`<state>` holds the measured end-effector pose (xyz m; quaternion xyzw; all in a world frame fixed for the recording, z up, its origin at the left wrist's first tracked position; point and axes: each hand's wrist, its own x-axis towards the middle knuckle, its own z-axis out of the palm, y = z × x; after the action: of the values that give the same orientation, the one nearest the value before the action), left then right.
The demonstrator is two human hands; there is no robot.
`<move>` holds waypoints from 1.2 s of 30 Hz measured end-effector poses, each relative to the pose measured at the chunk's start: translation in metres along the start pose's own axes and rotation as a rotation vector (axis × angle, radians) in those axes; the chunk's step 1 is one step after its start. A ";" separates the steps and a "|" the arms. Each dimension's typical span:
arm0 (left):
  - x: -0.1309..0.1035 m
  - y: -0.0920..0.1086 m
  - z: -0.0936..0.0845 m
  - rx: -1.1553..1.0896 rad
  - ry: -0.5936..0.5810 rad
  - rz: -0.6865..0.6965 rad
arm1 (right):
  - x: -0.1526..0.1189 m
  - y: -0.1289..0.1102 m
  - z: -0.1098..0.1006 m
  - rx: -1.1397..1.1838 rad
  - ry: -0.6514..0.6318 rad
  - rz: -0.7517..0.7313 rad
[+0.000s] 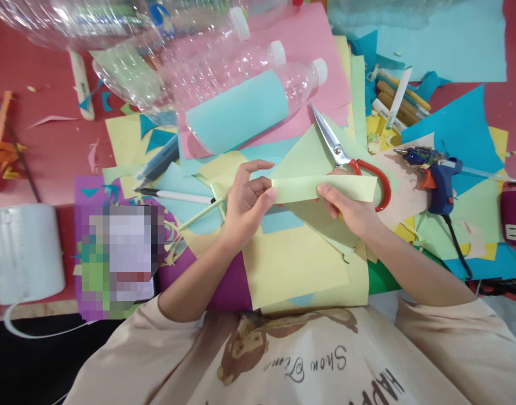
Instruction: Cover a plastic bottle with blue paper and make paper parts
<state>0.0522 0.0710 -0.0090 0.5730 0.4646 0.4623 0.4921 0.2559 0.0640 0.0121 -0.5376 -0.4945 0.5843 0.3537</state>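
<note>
A pale green paper strip [302, 190] is stretched level between my two hands. My left hand [248, 199] has its thumb at the strip's left end, its fingers curled behind. Farther along the strip, my right hand [346, 205] pinches it with the thumb in front; its other fingers are mostly hidden behind the paper. Just beyond the right hand lie scissors [337, 149] with red handles, blades parted slightly and pointing away. Under both hands are overlapping sheets, among them a pale yellow sheet [295, 264].
Clear plastic bottles lie at the back, one wrapped in a light blue paper [241, 112]. On the right are a blue glue gun [441, 180] with its cord and several markers [403, 101]. To the left are a white pouch [25, 253], a blurred-out phone-like object [131, 253] and a pen [182, 196].
</note>
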 end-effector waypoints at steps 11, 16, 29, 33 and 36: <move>-0.003 0.012 -0.001 0.191 -0.005 -0.003 | -0.001 -0.007 0.003 -0.029 0.004 -0.006; -0.005 0.009 -0.001 0.184 0.047 0.015 | -0.002 -0.005 0.004 -0.042 -0.034 0.005; -0.004 0.011 -0.003 0.034 -0.191 -0.248 | -0.004 -0.004 0.006 -0.016 -0.057 0.005; -0.003 0.015 -0.001 0.071 -0.273 -0.287 | -0.006 -0.005 0.008 -0.016 -0.086 -0.042; -0.003 0.014 0.000 0.080 -0.247 -0.274 | -0.006 -0.003 0.008 -0.036 -0.081 -0.055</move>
<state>0.0527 0.0664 0.0048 0.5758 0.4925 0.2981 0.5805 0.2486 0.0578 0.0161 -0.5060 -0.5334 0.5867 0.3394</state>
